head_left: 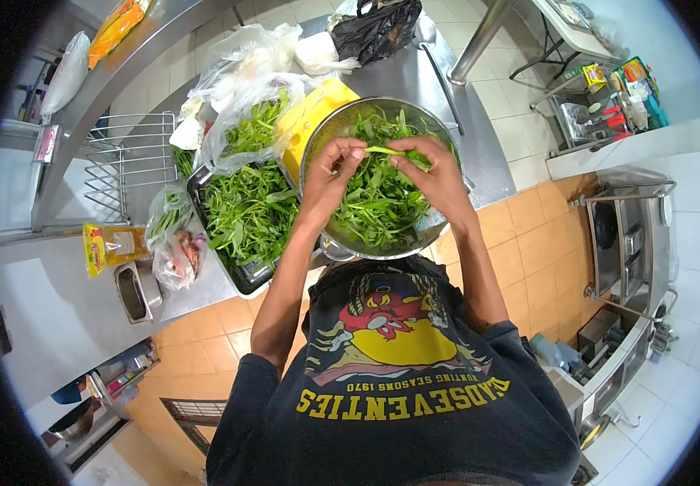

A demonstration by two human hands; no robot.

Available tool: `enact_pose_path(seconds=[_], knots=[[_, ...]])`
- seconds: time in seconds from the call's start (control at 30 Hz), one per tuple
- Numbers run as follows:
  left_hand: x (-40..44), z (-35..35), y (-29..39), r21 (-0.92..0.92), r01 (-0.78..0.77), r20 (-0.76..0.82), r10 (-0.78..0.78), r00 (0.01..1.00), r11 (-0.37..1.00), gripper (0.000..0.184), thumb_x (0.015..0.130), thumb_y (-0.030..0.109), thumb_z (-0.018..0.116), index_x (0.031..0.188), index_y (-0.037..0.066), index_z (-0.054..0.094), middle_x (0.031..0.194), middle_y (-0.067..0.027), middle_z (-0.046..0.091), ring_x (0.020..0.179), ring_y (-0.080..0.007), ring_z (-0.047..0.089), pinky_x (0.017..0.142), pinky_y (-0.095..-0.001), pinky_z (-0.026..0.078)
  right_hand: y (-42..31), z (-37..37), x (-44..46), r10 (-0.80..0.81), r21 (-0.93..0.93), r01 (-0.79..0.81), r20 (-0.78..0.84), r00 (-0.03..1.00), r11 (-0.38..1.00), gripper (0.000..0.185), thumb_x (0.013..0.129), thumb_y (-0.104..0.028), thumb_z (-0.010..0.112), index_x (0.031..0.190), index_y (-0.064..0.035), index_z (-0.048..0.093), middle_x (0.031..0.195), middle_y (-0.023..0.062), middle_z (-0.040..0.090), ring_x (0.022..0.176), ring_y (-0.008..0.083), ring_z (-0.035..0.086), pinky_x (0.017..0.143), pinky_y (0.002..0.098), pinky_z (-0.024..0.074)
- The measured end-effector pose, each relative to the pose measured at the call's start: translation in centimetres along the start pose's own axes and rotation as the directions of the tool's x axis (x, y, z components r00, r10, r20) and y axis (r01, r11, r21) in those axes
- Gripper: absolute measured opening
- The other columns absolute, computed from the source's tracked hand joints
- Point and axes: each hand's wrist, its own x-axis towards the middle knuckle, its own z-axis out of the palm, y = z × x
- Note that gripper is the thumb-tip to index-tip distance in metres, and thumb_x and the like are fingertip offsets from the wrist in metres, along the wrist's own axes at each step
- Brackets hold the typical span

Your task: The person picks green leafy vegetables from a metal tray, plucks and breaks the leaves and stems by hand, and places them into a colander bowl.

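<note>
Between my two hands a pale green water spinach stem (384,151) is stretched level above a metal mesh strainer (311,148). My left hand (332,172) pinches its left end with thumb and forefinger. At the other end, the fingers of my right hand (431,168) are closed on the same stem. Loose water spinach leaves (378,206) fill the strainer beneath both hands. To the left, a dark rectangular tray (246,285) holds a big heap of leafy greens (251,206).
A yellow box-like object (308,121) stands against the strainer's left side. Behind the tray lie clear plastic bags (240,61), one with more greens. A black bag (376,34) and a long-handled ladle (443,85) rest at the back. A wire rack (131,154) stands left.
</note>
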Motion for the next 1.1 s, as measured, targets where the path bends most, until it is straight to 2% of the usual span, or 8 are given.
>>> enact_pose_path(seconds=[0.2, 0.3, 0.47, 0.7, 0.8, 0.9, 1.0, 1.1], knots=[[-0.7, 0.7, 2.4, 0.424, -0.326, 0.062, 0.332, 0.941, 0.845, 0.02, 0.086, 0.016, 0.074, 0.102, 0.006, 0.072, 0.094, -0.0075, 0.072, 0.084, -0.0171, 0.064, 0.08, -0.0309, 0.049, -0.7, -0.3, 0.3, -0.106, -0.129, 0.108, 0.022, 0.994, 0.986, 0.015, 0.085, -0.014, 0.072, 0.099, -0.0074, 0.07, 0.094, 0.0084, 0.068, 0.093, 0.0281, 0.06, 0.095, 0.0426, 0.0408], [-0.5, 0.7, 2.5, 0.538, -0.342, 0.053, 0.373, 0.926, 0.771, 0.016, 0.081, 0.016, 0.078, 0.094, 0.007, 0.074, 0.088, -0.0099, 0.073, 0.079, -0.0223, 0.066, 0.076, -0.0334, 0.05, -1.0, 0.0, 0.4, -0.144, -0.163, 0.146, 0.026, 0.989, 0.976, 0.015, 0.085, -0.014, 0.071, 0.098, -0.007, 0.069, 0.094, 0.0084, 0.068, 0.093, 0.029, 0.06, 0.099, 0.0445, 0.0391], [-0.4, 0.9, 2.5, 0.582, -0.403, 0.042, 0.469, 0.882, 0.707, 0.014, 0.079, 0.015, 0.078, 0.09, 0.008, 0.075, 0.084, -0.0082, 0.073, 0.076, -0.0237, 0.067, 0.073, -0.0347, 0.049, -1.3, 0.1, 0.4, -0.095, -0.111, 0.095, 0.006, 0.995, 0.989, 0.015, 0.086, -0.014, 0.07, 0.099, -0.0067, 0.068, 0.094, 0.009, 0.067, 0.093, 0.0303, 0.06, 0.102, 0.0458, 0.0375], [-0.8, 1.1, 3.2, 0.628, -0.441, 0.065, 0.522, 0.851, 0.641, 0.014, 0.078, 0.013, 0.078, 0.09, 0.009, 0.074, 0.083, -0.0085, 0.072, 0.075, -0.0235, 0.065, 0.074, -0.0343, 0.048, -1.7, 0.2, 0.4, -0.216, -0.194, 0.204, -0.04, 0.976, 0.96, 0.012, 0.082, -0.012, 0.071, 0.093, -0.0059, 0.069, 0.086, 0.0096, 0.066, 0.089, 0.0292, 0.059, 0.094, 0.0424, 0.0405], [-1.3, 2.4, 2.6, 0.537, -0.335, -0.097, 0.451, 0.887, 0.774, 0.011, 0.082, 0.015, 0.076, 0.089, 0.008, 0.073, 0.081, -0.0042, 0.071, 0.078, -0.0194, 0.063, 0.076, -0.0315, 0.047, -1.7, 1.2, 0.3, -0.214, -0.148, 0.193, -0.138, 0.967, 0.97, 0.012, 0.08, -0.009, 0.071, 0.091, -0.0057, 0.07, 0.087, 0.0091, 0.067, 0.088, 0.0277, 0.059, 0.091, 0.0404, 0.0414], [-1.3, 2.6, 1.3, 0.134, -0.114, -0.122, 0.131, 0.984, 0.984, 0.015, 0.089, 0.018, 0.072, 0.097, 0.006, 0.071, 0.089, -0.0007, 0.07, 0.083, -0.0137, 0.06, 0.08, -0.0292, 0.046, -1.8, 1.9, 0.0, -0.122, 0.001, 0.126, -0.217, 0.968, 0.992, 0.014, 0.078, -0.005, 0.071, 0.092, -0.0051, 0.071, 0.088, 0.0089, 0.067, 0.088, 0.0256, 0.059, 0.088, 0.0377, 0.0427], [-1.3, 2.8, 0.6, -0.274, 0.023, -0.04, -0.035, 0.999, 0.962, 0.017, 0.092, 0.023, 0.069, 0.101, 0.008, 0.07, 0.091, 0.0032, 0.068, 0.083, -0.009, 0.058, 0.08, -0.0264, 0.044, -1.9, 2.0, -0.1, -0.05, 0.097, 0.073, -0.22, 0.974, 0.993, 0.015, 0.078, -0.002, 0.071, 0.093, -0.0043, 0.071, 0.089, 0.0087, 0.067, 0.09, 0.023, 0.06, 0.086, 0.0347, 0.0439], [-1.3, 2.4, -0.2, -0.427, 0.239, 0.034, -0.249, 0.968, 0.872, 0.016, 0.093, 0.026, 0.068, 0.102, 0.012, 0.069, 0.092, 0.0058, 0.067, 0.084, -0.0059, 0.057, 0.077, -0.0244, 0.042, -1.3, 2.2, -0.1, 0.001, 0.203, 0.042, -0.206, 0.978, 0.978, 0.012, 0.082, -0.003, 0.07, 0.094, -0.0041, 0.07, 0.092, 0.0072, 0.067, 0.093, 0.0198, 0.06, 0.087, 0.0326, 0.0443]])
